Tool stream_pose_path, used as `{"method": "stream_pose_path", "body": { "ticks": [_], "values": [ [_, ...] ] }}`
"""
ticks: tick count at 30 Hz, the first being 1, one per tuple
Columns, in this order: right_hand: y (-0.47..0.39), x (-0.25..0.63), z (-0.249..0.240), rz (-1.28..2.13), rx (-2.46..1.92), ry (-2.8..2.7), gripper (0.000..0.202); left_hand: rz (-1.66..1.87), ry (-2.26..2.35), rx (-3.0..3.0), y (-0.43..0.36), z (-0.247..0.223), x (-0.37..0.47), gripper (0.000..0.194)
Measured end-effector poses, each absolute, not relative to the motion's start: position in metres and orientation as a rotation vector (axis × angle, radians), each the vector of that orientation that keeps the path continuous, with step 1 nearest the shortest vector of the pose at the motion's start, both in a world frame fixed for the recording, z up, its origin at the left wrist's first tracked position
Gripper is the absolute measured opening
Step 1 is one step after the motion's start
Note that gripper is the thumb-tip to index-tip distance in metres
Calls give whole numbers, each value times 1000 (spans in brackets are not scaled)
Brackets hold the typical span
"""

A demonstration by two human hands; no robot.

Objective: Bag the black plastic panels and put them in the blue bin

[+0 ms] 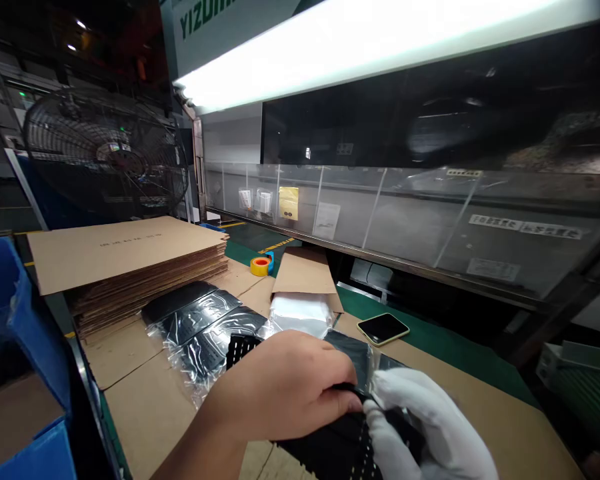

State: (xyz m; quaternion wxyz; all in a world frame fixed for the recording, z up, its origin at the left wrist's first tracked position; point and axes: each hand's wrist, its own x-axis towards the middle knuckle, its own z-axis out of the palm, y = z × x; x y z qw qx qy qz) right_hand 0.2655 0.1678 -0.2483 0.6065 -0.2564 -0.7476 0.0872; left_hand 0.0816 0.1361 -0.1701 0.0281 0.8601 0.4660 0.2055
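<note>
My bare left hand [295, 387] pinches the edge of a black perforated part [330, 447] between thumb and fingers. My right hand [420, 420], in a white glove, grips the same part just to the right, its fingertips close to my left thumb. Small rows of holes show in the part, which hangs below both hands. Black pieces in clear plastic bags [213, 327] lie to the left. Behind my hands, more clear bags [300, 313] stick out of an open cardboard box [305, 270].
A tall stack of flat cardboard [130, 247] stands at the left, beside a blue bin [40, 333]. Yellow tape [261, 266] sits behind the bags. A phone [383, 329] lies right of the box. A large fan [110, 153] stands behind; a machine with clear panels [350, 213] spans the back.
</note>
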Motion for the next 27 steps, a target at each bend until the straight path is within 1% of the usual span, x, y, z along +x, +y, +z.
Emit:
{"method": "stream_pose_path", "body": {
  "ticks": [5,9,15,18,21,23,25,27],
  "values": [
    [174,269,-242,126,-559,-1834,29,644,1432,2623,138,-172,82,16],
    [173,264,-237,132,-491,-1821,29,631,1432,2625,139,-172,82,14],
    [172,258,-232,184,-417,-1866,42,667,1440,2598,137,-170,81,13],
    [172,258,-230,200,-384,-1897,44,687,1407,2582,138,-172,81,12],
    [174,263,-227,267,-471,-1840,43,861,1391,2589,141,-175,81,14],
    [177,269,-224,326,-538,-1831,36,1125,1396,2552,143,-176,82,15],
    [182,278,-223,306,-559,-1886,27,1325,1330,2459,143,-177,83,14],
    [187,286,-223,225,-544,-1962,22,1301,1152,2335,144,-177,85,18]
  ]
}}
